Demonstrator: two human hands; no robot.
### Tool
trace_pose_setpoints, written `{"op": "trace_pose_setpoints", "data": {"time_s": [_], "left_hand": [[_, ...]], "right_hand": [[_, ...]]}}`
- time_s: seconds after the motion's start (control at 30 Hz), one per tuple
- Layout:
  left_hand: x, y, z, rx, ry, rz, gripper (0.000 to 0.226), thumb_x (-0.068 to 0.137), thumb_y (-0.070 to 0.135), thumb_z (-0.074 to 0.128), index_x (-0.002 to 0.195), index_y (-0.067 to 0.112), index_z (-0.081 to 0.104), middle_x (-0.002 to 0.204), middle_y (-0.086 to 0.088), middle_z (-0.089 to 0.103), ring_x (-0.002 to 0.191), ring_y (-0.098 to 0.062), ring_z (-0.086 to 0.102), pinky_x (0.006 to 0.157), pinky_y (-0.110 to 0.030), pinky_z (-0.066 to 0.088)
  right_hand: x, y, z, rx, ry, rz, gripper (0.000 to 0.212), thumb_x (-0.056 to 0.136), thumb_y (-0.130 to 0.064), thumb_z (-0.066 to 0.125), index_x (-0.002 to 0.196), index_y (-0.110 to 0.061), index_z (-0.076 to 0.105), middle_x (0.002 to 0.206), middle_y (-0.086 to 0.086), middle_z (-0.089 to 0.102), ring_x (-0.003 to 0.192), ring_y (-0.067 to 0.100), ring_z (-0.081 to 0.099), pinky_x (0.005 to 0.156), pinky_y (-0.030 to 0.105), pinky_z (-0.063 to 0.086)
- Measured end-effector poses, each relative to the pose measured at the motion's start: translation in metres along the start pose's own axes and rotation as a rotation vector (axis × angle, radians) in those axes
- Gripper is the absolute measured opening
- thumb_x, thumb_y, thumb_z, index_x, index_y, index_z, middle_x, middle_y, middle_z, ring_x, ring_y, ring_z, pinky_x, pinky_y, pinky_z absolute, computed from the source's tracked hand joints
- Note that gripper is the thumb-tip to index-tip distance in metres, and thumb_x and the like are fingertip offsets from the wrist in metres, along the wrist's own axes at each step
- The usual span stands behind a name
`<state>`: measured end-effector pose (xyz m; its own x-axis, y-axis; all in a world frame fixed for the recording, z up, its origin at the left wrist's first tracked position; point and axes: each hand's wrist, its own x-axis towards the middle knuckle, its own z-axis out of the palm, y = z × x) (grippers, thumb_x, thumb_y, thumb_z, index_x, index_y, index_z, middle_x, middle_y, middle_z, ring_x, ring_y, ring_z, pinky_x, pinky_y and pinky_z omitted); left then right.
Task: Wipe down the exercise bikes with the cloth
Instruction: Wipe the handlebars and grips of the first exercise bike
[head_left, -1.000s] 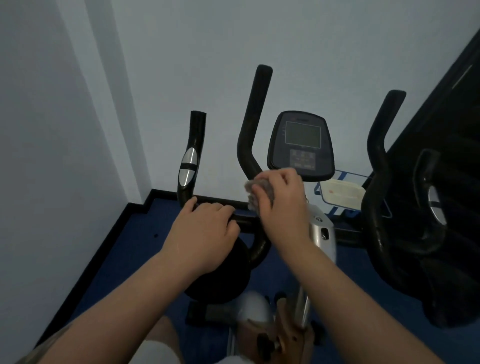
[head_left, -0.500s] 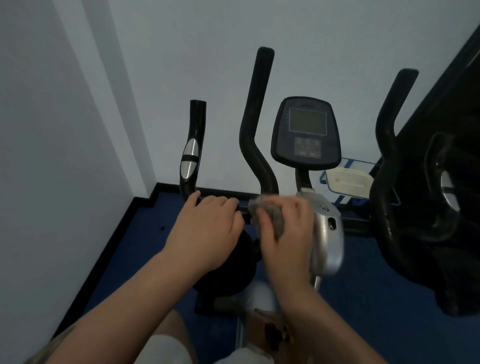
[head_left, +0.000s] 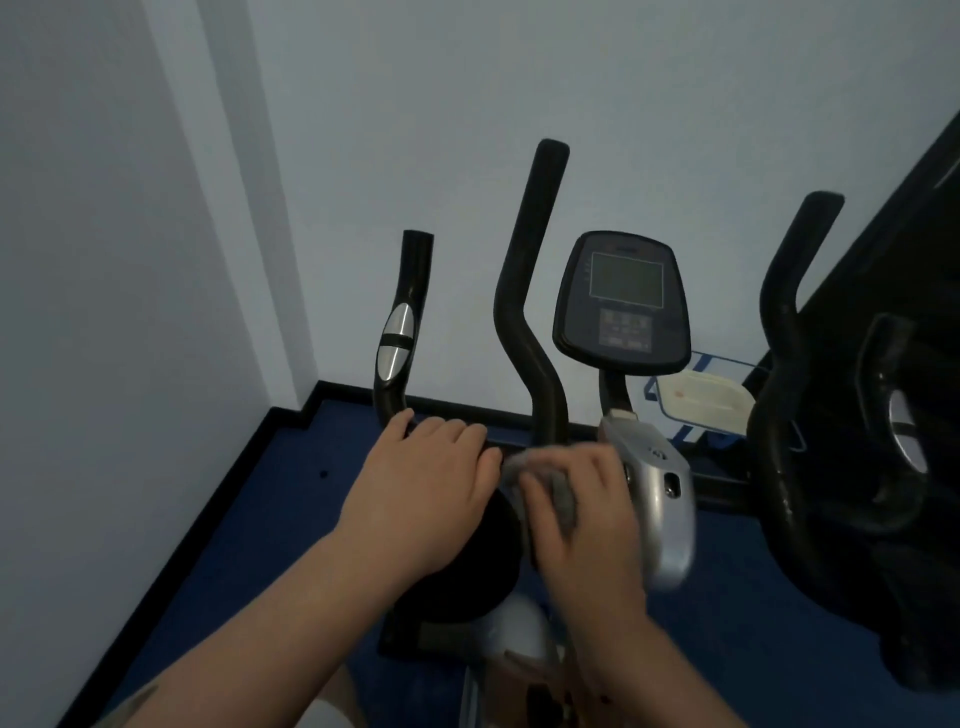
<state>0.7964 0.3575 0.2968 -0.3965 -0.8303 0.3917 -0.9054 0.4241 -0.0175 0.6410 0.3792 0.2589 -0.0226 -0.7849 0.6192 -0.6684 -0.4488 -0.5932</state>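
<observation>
both hands are working at the exercise bike (head_left: 535, 332): left hand (head_left: 423, 493) is curling over the crossbar (head_left: 493, 441) near the left handle, right hand (head_left: 587, 509) is gripping the grey cloth (head_left: 563, 499) against the base of the curved handlebar, beside the silver housing (head_left: 660, 499).

A person's left hand (head_left: 421, 488) grips the crossbar of an exercise bike (head_left: 524, 312) at centre frame, while the right hand (head_left: 587, 514) presses a grey cloth (head_left: 550, 488) against the bar's base. The console (head_left: 623, 301) stands above; blue floor (head_left: 249, 525) fills the lower left.
</observation>
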Motion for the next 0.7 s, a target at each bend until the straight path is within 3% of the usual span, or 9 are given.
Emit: {"op": "trace_pose_setpoints", "data": {"time_s": [0.1, 0.17, 0.27, 0.37, 0.5, 0.63, 0.7], "left_hand": [[0.0, 0.0, 0.004, -0.052, -0.064, -0.036, 0.023, 0.096, 0.031, 0.05, 0.107, 0.018, 0.065, 0.103, 0.003, 0.068, 0.1, -0.019, 0.064, 0.101, -0.047, 0.042], [-0.001, -0.001, 0.007, -0.075, -0.067, -0.068, 0.033, 0.101, 0.032, 0.035, 0.118, 0.019, 0.06, 0.114, 0.004, 0.065, 0.11, -0.018, 0.059, 0.108, -0.045, 0.033], [-0.002, 0.0, 0.005, -0.037, -0.007, -0.017, 0.02, 0.091, 0.029, 0.06, 0.105, 0.018, 0.068, 0.102, 0.004, 0.07, 0.096, -0.016, 0.067, 0.096, -0.046, 0.047], [-0.001, -0.002, 0.005, 0.043, 0.026, 0.011, 0.022, 0.07, 0.026, 0.081, 0.089, 0.017, 0.073, 0.087, 0.004, 0.071, 0.079, -0.015, 0.07, 0.079, -0.044, 0.056], [0.001, 0.0, 0.006, 0.047, 0.004, -0.007, 0.013, 0.081, 0.026, 0.072, 0.091, 0.018, 0.071, 0.087, 0.005, 0.07, 0.081, -0.016, 0.069, 0.084, -0.044, 0.054], [-0.001, 0.002, 0.006, 0.034, -0.054, -0.025, 0.018, 0.093, 0.028, 0.056, 0.105, 0.019, 0.066, 0.102, 0.005, 0.068, 0.097, -0.017, 0.064, 0.099, -0.045, 0.044], [0.001, 0.001, 0.008, -0.03, -0.136, -0.078, 0.03, 0.098, 0.033, 0.037, 0.118, 0.023, 0.058, 0.114, 0.007, 0.062, 0.11, -0.015, 0.057, 0.109, -0.042, 0.031]], "right_hand": [[0.059, 0.006, 0.004, -0.067, 0.006, 0.051, 0.011, 0.091, -0.016, 0.065, 0.101, -0.012, 0.064, 0.104, 0.0, 0.051, 0.096, 0.019, 0.055, 0.084, 0.026, 0.044], [0.066, 0.004, 0.01, -0.051, 0.054, 0.084, 0.011, 0.092, -0.017, 0.064, 0.102, -0.013, 0.064, 0.105, -0.002, 0.051, 0.098, 0.017, 0.054, 0.085, 0.026, 0.044], [0.019, 0.001, 0.008, 0.008, 0.087, 0.151, 0.009, 0.094, -0.028, 0.06, 0.103, -0.028, 0.059, 0.107, -0.011, 0.048, 0.1, 0.003, 0.049, 0.083, 0.01, 0.038], [0.016, 0.004, 0.005, 0.02, 0.051, 0.105, 0.011, 0.092, -0.03, 0.059, 0.102, -0.025, 0.061, 0.105, -0.01, 0.048, 0.096, 0.004, 0.051, 0.082, 0.011, 0.039], [0.082, 0.004, 0.016, -0.02, 0.052, 0.134, 0.011, 0.094, -0.019, 0.062, 0.103, -0.013, 0.062, 0.107, -0.001, 0.048, 0.096, 0.016, 0.054, 0.083, 0.025, 0.044], [0.052, 0.006, 0.015, -0.012, 0.106, 0.15, 0.011, 0.094, -0.025, 0.059, 0.104, -0.021, 0.06, 0.108, -0.004, 0.048, 0.098, 0.011, 0.051, 0.082, 0.007, 0.034], [0.029, 0.006, 0.009, -0.021, 0.093, 0.114, 0.009, 0.094, -0.03, 0.057, 0.102, -0.028, 0.057, 0.105, -0.01, 0.046, 0.095, 0.004, 0.049, 0.081, 0.007, 0.036]]}}
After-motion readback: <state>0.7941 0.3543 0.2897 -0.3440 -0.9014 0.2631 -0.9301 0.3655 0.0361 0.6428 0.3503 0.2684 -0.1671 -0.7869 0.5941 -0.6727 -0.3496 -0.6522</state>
